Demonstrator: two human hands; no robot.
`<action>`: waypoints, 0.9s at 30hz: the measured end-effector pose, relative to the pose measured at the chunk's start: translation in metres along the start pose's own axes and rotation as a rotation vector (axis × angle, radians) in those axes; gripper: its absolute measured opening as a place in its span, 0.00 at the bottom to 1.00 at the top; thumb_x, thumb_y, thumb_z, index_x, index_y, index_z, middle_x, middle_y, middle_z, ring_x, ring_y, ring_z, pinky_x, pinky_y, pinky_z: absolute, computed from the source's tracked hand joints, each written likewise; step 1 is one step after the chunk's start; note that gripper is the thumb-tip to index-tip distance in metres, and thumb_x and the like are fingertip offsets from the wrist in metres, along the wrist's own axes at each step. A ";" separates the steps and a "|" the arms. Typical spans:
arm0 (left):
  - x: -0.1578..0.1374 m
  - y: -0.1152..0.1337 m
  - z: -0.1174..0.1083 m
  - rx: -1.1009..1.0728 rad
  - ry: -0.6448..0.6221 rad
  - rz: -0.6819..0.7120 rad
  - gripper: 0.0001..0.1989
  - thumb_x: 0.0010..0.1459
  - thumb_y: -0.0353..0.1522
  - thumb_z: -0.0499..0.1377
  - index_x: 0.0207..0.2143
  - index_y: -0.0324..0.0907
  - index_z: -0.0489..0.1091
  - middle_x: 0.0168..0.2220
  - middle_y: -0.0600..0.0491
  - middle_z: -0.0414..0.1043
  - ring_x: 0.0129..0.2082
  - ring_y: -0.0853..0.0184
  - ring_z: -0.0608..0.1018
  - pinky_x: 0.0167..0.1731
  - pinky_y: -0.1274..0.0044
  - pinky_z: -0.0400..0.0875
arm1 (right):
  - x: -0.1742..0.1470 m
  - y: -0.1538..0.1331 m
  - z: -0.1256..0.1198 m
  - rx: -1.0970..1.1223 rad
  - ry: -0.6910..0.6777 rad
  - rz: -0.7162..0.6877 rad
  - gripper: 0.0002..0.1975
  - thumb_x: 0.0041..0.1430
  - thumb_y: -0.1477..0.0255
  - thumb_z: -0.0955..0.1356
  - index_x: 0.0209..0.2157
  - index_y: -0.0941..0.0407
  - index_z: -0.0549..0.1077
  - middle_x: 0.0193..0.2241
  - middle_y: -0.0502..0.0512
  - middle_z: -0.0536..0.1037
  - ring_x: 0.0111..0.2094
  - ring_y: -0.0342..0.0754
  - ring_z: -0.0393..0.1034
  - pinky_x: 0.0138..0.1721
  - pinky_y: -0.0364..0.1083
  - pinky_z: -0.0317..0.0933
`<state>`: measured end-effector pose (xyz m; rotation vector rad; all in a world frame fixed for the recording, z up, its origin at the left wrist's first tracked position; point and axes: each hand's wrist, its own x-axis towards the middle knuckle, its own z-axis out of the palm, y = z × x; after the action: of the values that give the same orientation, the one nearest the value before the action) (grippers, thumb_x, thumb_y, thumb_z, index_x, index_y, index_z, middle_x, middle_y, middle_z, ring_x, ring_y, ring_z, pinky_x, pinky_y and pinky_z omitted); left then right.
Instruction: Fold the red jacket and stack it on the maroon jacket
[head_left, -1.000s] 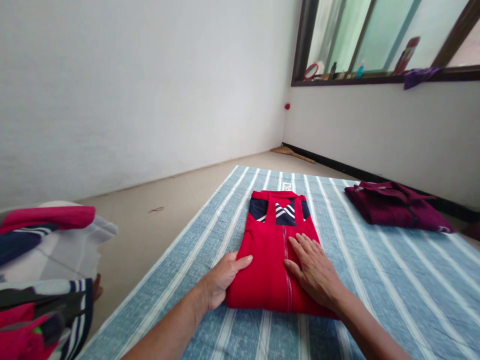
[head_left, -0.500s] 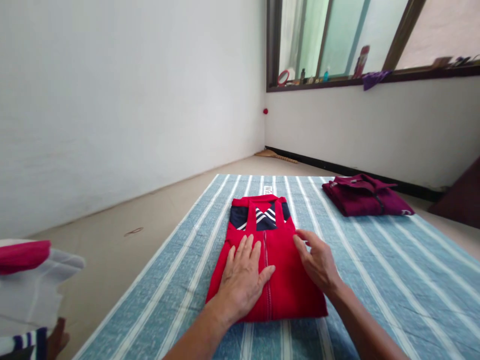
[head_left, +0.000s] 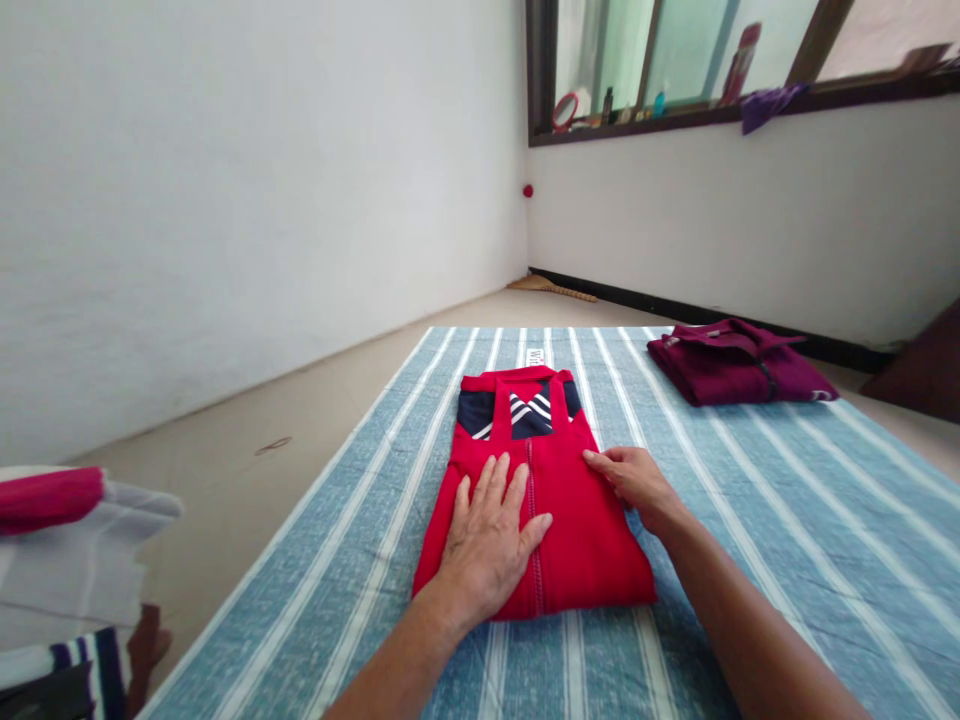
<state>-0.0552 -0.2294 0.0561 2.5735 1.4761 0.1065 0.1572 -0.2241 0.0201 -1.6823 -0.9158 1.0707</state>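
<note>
A red zip-front jacket (head_left: 592, 560) lies folded into a rectangle, its navy panel with white stripes showing near the collar. My left hand (head_left: 491, 545) rests flat on its front, fingers spread, left of the zip. At the jacket's right edge, my right hand (head_left: 634, 485) has thumb and fingers together on the fabric; its curled fingers are partly hidden. Beneath the jacket is a blue-and-white striped sheet (head_left: 360, 510).
A folded maroon garment (head_left: 739, 365) sits at the sheet's far right. White and pink clothes (head_left: 67, 580) are piled at the lower left. A broom (head_left: 551, 288) lies on the floor in the corner. Bottles and a round mirror (head_left: 565, 110) stand on the windowsill.
My right hand has shifted slightly along the jacket's right edge, its fingers now closer together there. My left hand stays flat on the front. The camera view has tilted down a little.
</note>
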 end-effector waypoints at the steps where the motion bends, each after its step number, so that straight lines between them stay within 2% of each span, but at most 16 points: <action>1: 0.000 0.000 0.001 0.005 0.019 0.014 0.30 0.64 0.44 0.48 0.64 0.40 0.53 0.67 0.43 0.45 0.67 0.54 0.47 0.62 0.55 0.42 | 0.000 -0.001 0.000 0.015 0.003 -0.007 0.17 0.47 0.58 0.69 0.18 0.57 0.69 0.11 0.43 0.62 0.13 0.37 0.50 0.15 0.40 0.40; 6: -0.002 0.000 0.001 0.020 0.057 0.094 0.28 0.64 0.40 0.50 0.64 0.48 0.52 0.68 0.48 0.44 0.67 0.53 0.46 0.61 0.51 0.39 | -0.002 -0.006 0.000 0.063 0.044 -0.093 0.13 0.43 0.62 0.71 0.19 0.57 0.69 0.15 0.45 0.67 0.18 0.39 0.56 0.19 0.40 0.49; 13: -0.001 0.001 -0.001 -0.013 -0.042 0.081 0.27 0.64 0.41 0.49 0.64 0.50 0.52 0.68 0.49 0.42 0.67 0.52 0.45 0.60 0.48 0.37 | 0.000 0.000 0.000 0.035 0.149 -0.187 0.12 0.43 0.64 0.71 0.18 0.55 0.67 0.15 0.45 0.67 0.19 0.40 0.57 0.20 0.41 0.49; 18: 0.001 -0.002 0.002 -0.043 -0.077 0.080 0.27 0.64 0.43 0.48 0.64 0.51 0.52 0.68 0.50 0.43 0.67 0.52 0.45 0.59 0.47 0.37 | 0.006 0.013 0.003 0.003 0.155 -0.167 0.11 0.40 0.65 0.72 0.17 0.55 0.67 0.15 0.46 0.68 0.19 0.41 0.59 0.20 0.41 0.50; 23: 0.000 -0.002 0.003 -0.056 -0.083 0.081 0.27 0.64 0.43 0.48 0.64 0.50 0.53 0.68 0.50 0.44 0.67 0.52 0.45 0.59 0.47 0.38 | 0.005 0.010 0.001 0.050 0.137 -0.105 0.15 0.42 0.60 0.72 0.29 0.55 0.72 0.17 0.45 0.69 0.19 0.42 0.62 0.19 0.41 0.52; 27: 0.001 0.000 0.002 -0.037 -0.093 0.081 0.27 0.64 0.42 0.47 0.64 0.49 0.54 0.68 0.49 0.44 0.67 0.52 0.45 0.59 0.46 0.39 | 0.003 0.006 -0.001 0.058 0.057 -0.033 0.19 0.47 0.54 0.68 0.22 0.57 0.72 0.12 0.44 0.63 0.15 0.39 0.53 0.16 0.41 0.44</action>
<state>-0.0546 -0.2291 0.0546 2.5719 1.3252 0.0240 0.1597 -0.2233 0.0143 -1.6368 -0.8652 1.0130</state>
